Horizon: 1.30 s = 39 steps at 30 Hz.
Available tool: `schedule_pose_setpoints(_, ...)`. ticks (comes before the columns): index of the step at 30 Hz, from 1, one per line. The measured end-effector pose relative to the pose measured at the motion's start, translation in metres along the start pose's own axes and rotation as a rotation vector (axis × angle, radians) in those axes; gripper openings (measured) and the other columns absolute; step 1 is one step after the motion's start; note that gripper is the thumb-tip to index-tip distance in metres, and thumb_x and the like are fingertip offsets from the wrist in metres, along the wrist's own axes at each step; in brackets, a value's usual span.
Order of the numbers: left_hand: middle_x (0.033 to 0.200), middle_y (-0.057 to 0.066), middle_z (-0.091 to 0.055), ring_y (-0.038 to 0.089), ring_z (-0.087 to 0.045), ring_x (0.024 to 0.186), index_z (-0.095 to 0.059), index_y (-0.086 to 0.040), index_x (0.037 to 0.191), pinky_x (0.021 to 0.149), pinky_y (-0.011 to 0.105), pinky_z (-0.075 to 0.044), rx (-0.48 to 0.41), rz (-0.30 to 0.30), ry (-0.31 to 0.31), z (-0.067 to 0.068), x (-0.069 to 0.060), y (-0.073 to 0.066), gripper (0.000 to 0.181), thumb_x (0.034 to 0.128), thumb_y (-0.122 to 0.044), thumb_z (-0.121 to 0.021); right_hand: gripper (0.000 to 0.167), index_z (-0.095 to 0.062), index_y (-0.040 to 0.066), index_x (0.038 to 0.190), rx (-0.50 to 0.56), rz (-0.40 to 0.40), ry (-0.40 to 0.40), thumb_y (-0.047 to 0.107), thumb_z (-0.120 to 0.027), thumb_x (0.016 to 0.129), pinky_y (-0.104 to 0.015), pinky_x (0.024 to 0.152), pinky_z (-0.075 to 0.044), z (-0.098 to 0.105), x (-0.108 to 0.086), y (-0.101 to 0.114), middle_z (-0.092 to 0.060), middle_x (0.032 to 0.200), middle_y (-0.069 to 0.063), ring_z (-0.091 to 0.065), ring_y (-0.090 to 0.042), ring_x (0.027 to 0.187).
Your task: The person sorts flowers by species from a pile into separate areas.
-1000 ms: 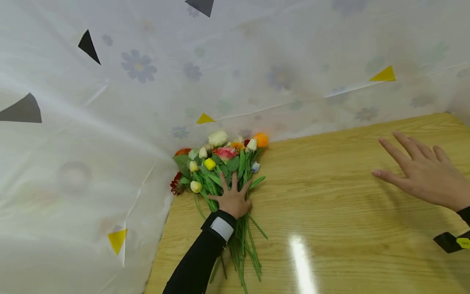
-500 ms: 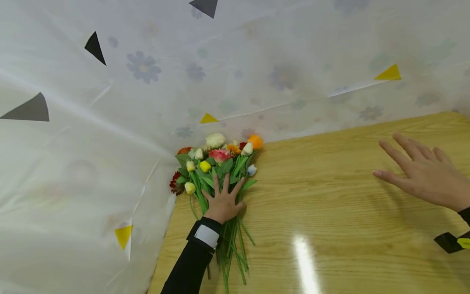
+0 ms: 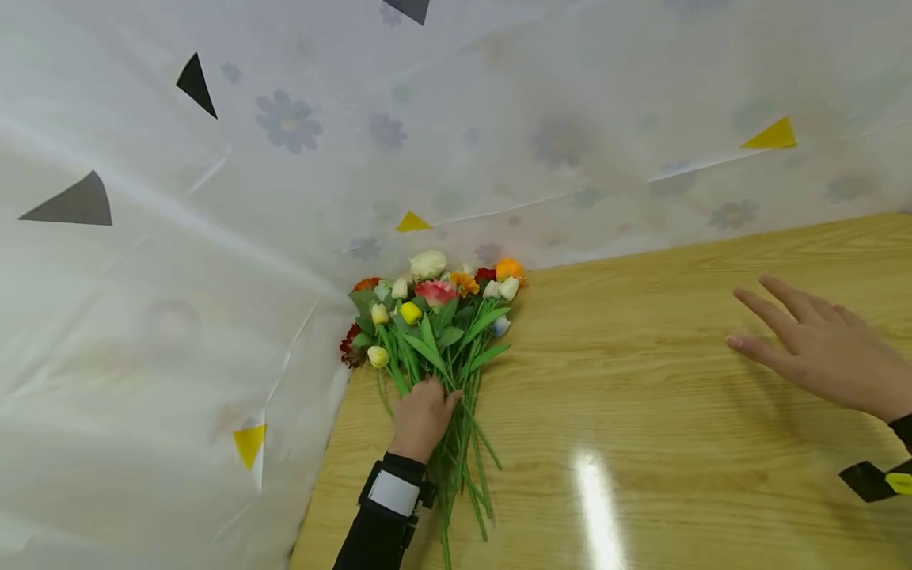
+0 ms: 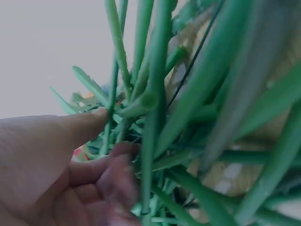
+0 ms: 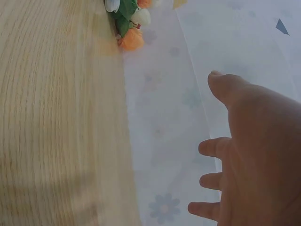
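Observation:
A bunch of artificial flowers (image 3: 436, 294) in white, pink, yellow, orange and dark red lies on the wooden table, blooms toward the wall. My left hand (image 3: 422, 418) grips some of its green stems (image 3: 466, 443) below the leaves. In the left wrist view, the thumb (image 4: 87, 123) and curled fingers close about green stems, and the fingertips are partly blurred. My right hand (image 3: 819, 348) hovers over the table at the right with fingers spread and holds nothing. The bunch's edge (image 5: 131, 38) shows at the top of the right wrist view.
The wooden table (image 3: 641, 380) runs to the right of the flowers. White sheeting (image 3: 584, 142) with faded flower prints and yellow and dark triangles rises behind and at the left. Light glares on the tabletop near the front.
My left hand lay spread on the stems earlier; its fingers have now curled in among them. It slid left and a little down with the bunch. The right hand has barely moved.

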State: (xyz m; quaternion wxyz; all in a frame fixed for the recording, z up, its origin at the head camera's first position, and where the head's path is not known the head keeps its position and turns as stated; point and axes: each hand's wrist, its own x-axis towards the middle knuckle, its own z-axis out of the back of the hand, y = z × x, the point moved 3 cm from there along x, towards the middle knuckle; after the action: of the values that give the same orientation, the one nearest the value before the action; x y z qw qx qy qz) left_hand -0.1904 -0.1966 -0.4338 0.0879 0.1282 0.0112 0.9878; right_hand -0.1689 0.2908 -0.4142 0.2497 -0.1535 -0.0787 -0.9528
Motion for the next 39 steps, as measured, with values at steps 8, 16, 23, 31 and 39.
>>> schedule_pose_setpoints(8,0.042,-0.006,-0.03,0.009,-0.031,0.033,-0.046,-0.017,0.057,0.034,0.023,-0.019,-0.276,0.208,0.149,-0.015,0.015,0.005,0.049,0.0975,-0.036,-0.064,0.082,-0.013,0.014,0.16,0.025,0.027,0.023,0.041,-0.059,0.098,-0.066,0.102,-0.029,-0.01,-0.005,0.004,-0.023,0.156,-0.03,-0.019,-0.049,0.147)
schedule_pose_setpoints(16,0.076,0.01,-0.067,0.012,-0.062,0.048,-0.062,-0.002,0.103,0.046,0.027,-0.049,-0.728,0.234,0.149,0.006,0.013,0.014,0.021,0.1008,-0.023,-0.06,0.081,-0.016,0.009,0.159,0.181,-0.211,0.172,0.044,-0.057,0.099,-0.069,0.103,-0.023,-0.014,-0.002,0.007,-0.019,0.155,-0.036,-0.033,-0.057,0.131)
schedule_pose_setpoints(23,0.086,0.01,-0.07,0.017,-0.067,0.056,-0.064,-0.009,0.105,0.05,0.029,-0.054,-0.908,0.076,0.137,0.042,0.029,-0.036,0.021,0.0985,-0.029,-0.063,0.077,-0.029,0.005,0.155,0.231,-0.206,0.12,0.042,-0.063,0.096,-0.068,0.099,-0.03,-0.002,0.02,0.033,-0.031,0.152,-0.034,-0.038,-0.057,0.127)
schedule_pose_setpoints(31,0.082,0.006,-0.073,0.016,-0.071,0.062,-0.063,-0.013,0.097,0.059,0.028,-0.059,-1.156,-0.148,0.266,0.063,0.05,-0.133,0.014,0.0966,-0.026,-0.065,0.03,-0.06,0.008,0.127,0.579,-0.078,0.162,0.026,-0.056,0.103,-0.028,0.062,-0.05,0.012,0.047,0.099,-0.067,0.093,0.006,-0.063,-0.007,0.08)
schedule_pose_setpoints(39,0.086,0.011,-0.075,-0.004,-0.065,0.058,-0.062,-0.009,0.098,0.058,0.022,-0.057,-1.194,-0.27,0.244,0.071,0.052,-0.186,0.013,0.0964,-0.022,-0.064,0.016,-0.063,0.022,0.092,0.79,-0.071,0.066,0.013,-0.055,0.102,-0.022,0.046,-0.036,0.013,0.044,0.116,-0.046,0.061,0.014,-0.036,-0.002,0.047)
